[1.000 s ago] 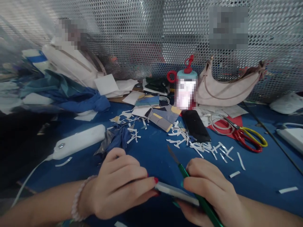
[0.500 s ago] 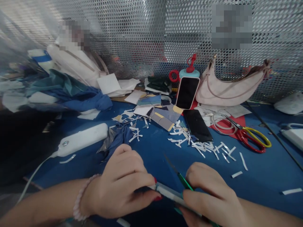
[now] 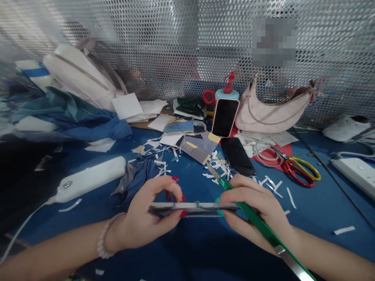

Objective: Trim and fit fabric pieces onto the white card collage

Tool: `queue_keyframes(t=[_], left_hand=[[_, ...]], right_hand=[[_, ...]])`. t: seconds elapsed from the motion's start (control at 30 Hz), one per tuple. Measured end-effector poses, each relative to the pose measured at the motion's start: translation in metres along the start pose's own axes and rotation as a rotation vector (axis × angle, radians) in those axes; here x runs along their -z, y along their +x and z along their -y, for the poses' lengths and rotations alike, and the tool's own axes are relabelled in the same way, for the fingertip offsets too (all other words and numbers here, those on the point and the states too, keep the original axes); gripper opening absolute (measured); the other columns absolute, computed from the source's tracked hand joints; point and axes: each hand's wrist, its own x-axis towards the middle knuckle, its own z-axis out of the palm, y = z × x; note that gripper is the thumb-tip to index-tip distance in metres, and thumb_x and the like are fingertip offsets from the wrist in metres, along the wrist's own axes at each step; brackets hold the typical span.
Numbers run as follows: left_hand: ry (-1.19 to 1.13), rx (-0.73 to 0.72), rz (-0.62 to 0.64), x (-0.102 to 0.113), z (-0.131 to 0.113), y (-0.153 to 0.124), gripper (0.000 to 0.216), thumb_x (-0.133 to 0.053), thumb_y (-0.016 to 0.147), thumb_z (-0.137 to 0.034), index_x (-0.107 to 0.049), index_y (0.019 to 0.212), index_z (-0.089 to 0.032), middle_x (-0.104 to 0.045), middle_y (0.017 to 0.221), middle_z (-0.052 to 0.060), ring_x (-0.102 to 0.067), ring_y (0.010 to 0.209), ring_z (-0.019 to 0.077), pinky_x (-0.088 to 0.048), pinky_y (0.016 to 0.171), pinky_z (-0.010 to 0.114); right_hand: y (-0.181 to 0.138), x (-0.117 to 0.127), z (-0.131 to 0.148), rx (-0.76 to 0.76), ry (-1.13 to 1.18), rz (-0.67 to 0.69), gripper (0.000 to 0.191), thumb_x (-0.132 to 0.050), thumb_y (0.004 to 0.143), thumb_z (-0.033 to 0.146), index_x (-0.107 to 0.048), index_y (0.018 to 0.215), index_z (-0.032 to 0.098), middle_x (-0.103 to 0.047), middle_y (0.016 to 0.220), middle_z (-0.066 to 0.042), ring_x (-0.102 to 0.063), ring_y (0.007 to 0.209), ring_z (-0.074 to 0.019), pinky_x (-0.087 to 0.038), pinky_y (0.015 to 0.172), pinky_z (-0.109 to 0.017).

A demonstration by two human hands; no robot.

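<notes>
- Presently grips a thin flat piece (image 3: 203, 205) in both hands, edge-on, over the nearer part of the bench (image 3: 316, 210), well apart from the far edge.
- Runs the piece's long axis left to right, roughly parallel to that far edge; touches an end with each hand, so neither nearer.
- Pinches the left end with the left hand (image 3: 143, 218), thumb on the near side, forefinger arched above, tips narrow; enters from the left edge with forearm sloping up.
- Pinches the right end with the right hand (image 3: 266, 199), thumb and finger narrow, and carries a green craft knife (image 3: 255, 220) in the same hand.
- Slants the knife across the right end: butt toward the near right corner, blade (image 3: 213, 171) toward the far edge, beyond the piece and apart from it.
- Turns the two thumbs toward each other, leaving the piece's middle bare between.
- Cannot tell whether any part of the piece rests on the bench.
- Has a black phone (image 3: 238, 156) lying beyond the right hand, and a loose paper strip (image 3: 344, 230) toward the right edge.
</notes>
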Motion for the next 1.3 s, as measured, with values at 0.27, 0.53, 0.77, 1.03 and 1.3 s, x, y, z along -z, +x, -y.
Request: queue_keyframes(t=[0.27, 0.53, 0.77, 1.03, 1.3], left_hand=[[-0.073, 0.011, 0.065, -0.006, 0.001, -0.002, 0.042, -0.049, 0.092, -0.008, -0.039, 0.130, -0.023, -0.067, 0.073, -0.005, -0.066, 0.057, 0.0116, -0.059, 0.064, 0.026], [-0.265, 0.088, 0.047, -0.013, 0.006, -0.010, 0.027, -0.055, 0.090, -0.007, -0.055, 0.112, -0.023, -0.070, 0.078, 0.000, -0.070, 0.067, 0.0140, -0.061, 0.062, 0.020], [-0.360, -0.020, 0.236, -0.008, 0.012, 0.000, 0.027, -0.057, 0.088, -0.006, -0.064, 0.107, -0.025, -0.076, 0.089, 0.000, -0.075, 0.079, 0.0141, -0.061, 0.076, 0.018], [-0.294, -0.124, 0.271, -0.006, 0.015, 0.008, 0.028, -0.054, 0.091, -0.009, -0.063, 0.111, -0.027, -0.079, 0.094, -0.001, -0.077, 0.082, 0.0130, -0.060, 0.080, 0.016], [-0.263, -0.100, 0.277, -0.006, 0.017, 0.004, 0.026, -0.054, 0.091, -0.010, -0.066, 0.108, -0.027, -0.080, 0.093, -0.002, -0.077, 0.080, 0.0131, -0.060, 0.078, 0.015]], right_hand=[[-0.005, -0.006, 0.005, 0.014, 0.022, -0.064, 0.011, -0.061, 0.089, 0.013, -0.067, 0.080, 0.016, -0.054, 0.074, -0.001, -0.054, 0.061, -0.0098, -0.048, 0.055, -0.020], [-0.004, -0.004, 0.003, 0.056, -0.027, -0.060, 0.017, -0.059, 0.096, 0.021, -0.069, 0.084, 0.015, -0.058, 0.074, -0.002, -0.056, 0.065, -0.0115, -0.050, 0.060, -0.022], [-0.005, -0.006, 0.001, 0.105, -0.025, -0.079, 0.019, -0.059, 0.095, 0.015, -0.072, 0.082, 0.011, -0.061, 0.070, -0.004, -0.057, 0.064, -0.0113, -0.048, 0.061, -0.022], [-0.005, -0.005, 0.000, 0.098, 0.007, -0.048, 0.021, -0.058, 0.097, 0.020, -0.071, 0.085, 0.011, -0.063, 0.072, -0.005, -0.057, 0.066, -0.0114, -0.049, 0.062, -0.021], [-0.005, -0.005, -0.003, 0.127, -0.001, -0.063, 0.017, -0.055, 0.094, 0.016, -0.069, 0.085, 0.016, -0.062, 0.073, -0.003, -0.058, 0.065, -0.0114, -0.051, 0.062, -0.022]])
